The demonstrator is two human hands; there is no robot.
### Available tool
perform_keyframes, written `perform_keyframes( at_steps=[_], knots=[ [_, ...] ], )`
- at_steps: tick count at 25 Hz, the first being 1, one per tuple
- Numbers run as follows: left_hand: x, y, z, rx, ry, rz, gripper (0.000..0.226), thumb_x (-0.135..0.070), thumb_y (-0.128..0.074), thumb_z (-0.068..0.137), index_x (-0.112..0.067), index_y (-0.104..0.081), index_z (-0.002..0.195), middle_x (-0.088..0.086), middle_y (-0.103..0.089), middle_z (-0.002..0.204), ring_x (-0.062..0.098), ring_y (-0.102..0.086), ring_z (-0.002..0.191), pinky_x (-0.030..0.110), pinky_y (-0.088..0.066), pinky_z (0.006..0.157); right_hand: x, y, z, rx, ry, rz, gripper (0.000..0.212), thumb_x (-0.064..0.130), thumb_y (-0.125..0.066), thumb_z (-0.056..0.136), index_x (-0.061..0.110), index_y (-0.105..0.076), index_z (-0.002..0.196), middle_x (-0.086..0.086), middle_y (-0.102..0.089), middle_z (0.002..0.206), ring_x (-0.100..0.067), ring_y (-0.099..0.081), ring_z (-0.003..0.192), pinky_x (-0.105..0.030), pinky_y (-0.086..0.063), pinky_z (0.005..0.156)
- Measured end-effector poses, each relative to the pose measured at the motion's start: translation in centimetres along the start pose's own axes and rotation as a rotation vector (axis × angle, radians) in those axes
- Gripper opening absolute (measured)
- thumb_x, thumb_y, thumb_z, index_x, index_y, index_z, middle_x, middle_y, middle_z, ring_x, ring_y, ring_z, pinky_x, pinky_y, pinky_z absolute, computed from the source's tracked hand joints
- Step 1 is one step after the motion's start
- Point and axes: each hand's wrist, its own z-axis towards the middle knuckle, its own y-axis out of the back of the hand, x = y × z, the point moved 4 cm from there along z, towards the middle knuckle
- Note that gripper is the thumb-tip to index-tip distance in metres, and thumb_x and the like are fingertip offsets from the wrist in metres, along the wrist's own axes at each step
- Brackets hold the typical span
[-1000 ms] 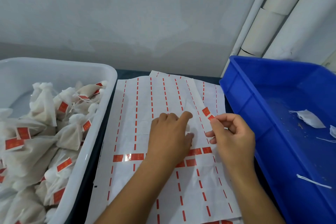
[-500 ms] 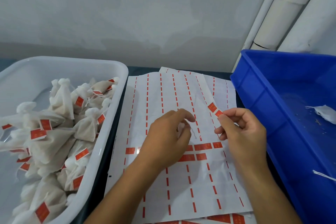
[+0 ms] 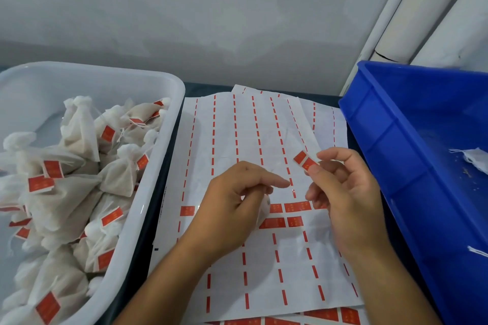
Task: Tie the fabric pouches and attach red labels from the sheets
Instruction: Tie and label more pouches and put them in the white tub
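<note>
At the far left a white tub (image 3: pixel 169 103) sits on the dark tabletop (image 3: pixel 206 87), heaped with tied fabric pouches (image 3: pixel 79 174) that already carry red labels. Just beside it lies the label sheet (image 3: pixel 237 126), mostly stripped down to rows of red dashes, with a few whole red stickers left in a band across its middle. Over that sheet the left hand (image 3: pixel 232 208) has its grip curled round a small white pouch (image 3: pixel 264 210) tucked under the palm, forefinger pointing right. Close by, the right hand (image 3: pixel 343 192) pinches a peeled red label (image 3: pixel 303 161) between thumb and fingertip, held clear of the sheet. At the right edge stands a blue bin (image 3: pixel 396 126) with scraps of white fabric inside.
</note>
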Motion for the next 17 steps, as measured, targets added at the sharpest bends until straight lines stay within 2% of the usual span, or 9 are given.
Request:
perform_keyframes(
  at_steps=[5, 9, 11, 14, 17],
  knots=[
    [0.2, -0.2, -0.3, -0.038, 0.064, -0.143, 0.040, -0.016, -0.055, 0.103, -0.054, -0.068, 0.100, -0.035, -0.068, 0.104, -0.011, -0.066, 0.098, 0.002, -0.049, 0.075, 0.1, -0.6, -0.3, 0.059, -0.052, 0.119, 0.006, 0.028, -0.070, 0.088, 0.034, -0.071, 0.090, -0.002, -0.072, 0.081, -0.016, -0.064, 0.059, -0.022, -0.055, 0.056],
    [0.2, 0.0, -0.5, -0.104, 0.065, -0.224, 0.038, -0.016, -0.066, 0.097, -0.053, -0.068, 0.100, -0.027, -0.071, 0.106, -0.003, -0.072, 0.090, 0.006, -0.052, 0.071, 0.0, -1.1, -0.7, 0.104, -0.054, 0.107, 0.006, 0.030, -0.067, 0.086, 0.032, -0.071, 0.090, -0.003, -0.070, 0.080, -0.018, -0.064, 0.059, -0.024, -0.056, 0.056],
    [0.3, 0.0, -0.5, -0.103, 0.058, -0.227, 0.037, -0.017, -0.070, 0.094, -0.053, -0.068, 0.102, -0.025, -0.074, 0.098, 0.003, -0.073, 0.086, 0.010, -0.055, 0.069, 0.0, -1.5, -1.0, 0.143, -0.022, 0.069, 0.005, 0.029, -0.068, 0.087, 0.029, -0.070, 0.092, -0.003, -0.070, 0.080, -0.019, -0.066, 0.060, -0.024, -0.056, 0.056],
    [0.3, 0.0, -0.6, -0.070, 0.070, -0.220, 0.037, -0.018, -0.071, 0.093, -0.053, -0.068, 0.104, -0.025, -0.074, 0.088, 0.007, -0.073, 0.080, 0.014, -0.057, 0.066, 0.0, -2.0, -1.3, 0.187, 0.038, -0.012, 0.013, 0.024, -0.072, 0.090, 0.034, -0.068, 0.097, 0.002, -0.071, 0.083, -0.018, -0.071, 0.068, -0.023, -0.059, 0.059],
    [0.3, -0.1, -0.6, -0.021, 0.067, -0.207, 0.038, -0.020, -0.073, 0.092, -0.052, -0.068, 0.110, -0.030, -0.072, 0.098, 0.004, -0.073, 0.085, 0.013, -0.057, 0.068, -0.1, -2.2, -1.5, 0.190, 0.084, -0.111, 0.018, 0.028, -0.075, 0.087, 0.037, -0.063, 0.096, 0.006, -0.071, 0.085, -0.022, -0.072, 0.078, -0.028, -0.062, 0.063]
  ],
)
